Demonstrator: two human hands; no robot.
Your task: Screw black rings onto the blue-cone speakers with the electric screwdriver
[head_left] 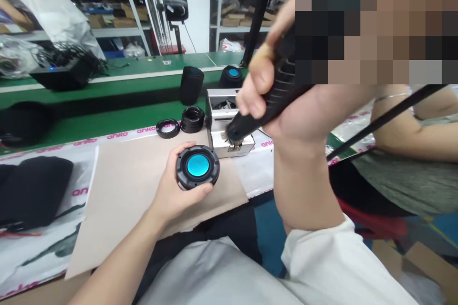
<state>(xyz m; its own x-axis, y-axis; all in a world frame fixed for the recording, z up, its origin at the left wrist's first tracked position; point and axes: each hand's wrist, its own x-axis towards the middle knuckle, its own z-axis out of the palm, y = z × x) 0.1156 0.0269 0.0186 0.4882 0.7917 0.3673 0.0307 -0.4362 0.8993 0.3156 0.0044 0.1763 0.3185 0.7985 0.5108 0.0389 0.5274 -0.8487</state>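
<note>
My left hand is wrapped round the edge of a round black speaker cap with a shiny blue disc at its centre. The cap is held just over a sheet of cardboard, blue face up. My right hand grips a black electric screwdriver, slanted down to the left. The screwdriver's tip end is at the front of a silver metal box that looks like a screw feeder; the bit itself is hard to see. Behind my left hand lie a flat black ring and stacked black rings.
A black cylinder and a blue-centred speaker stand on the green bench. Black fabric pieces lie at left. A black box with cables sits farther back. Another person's arm is at right.
</note>
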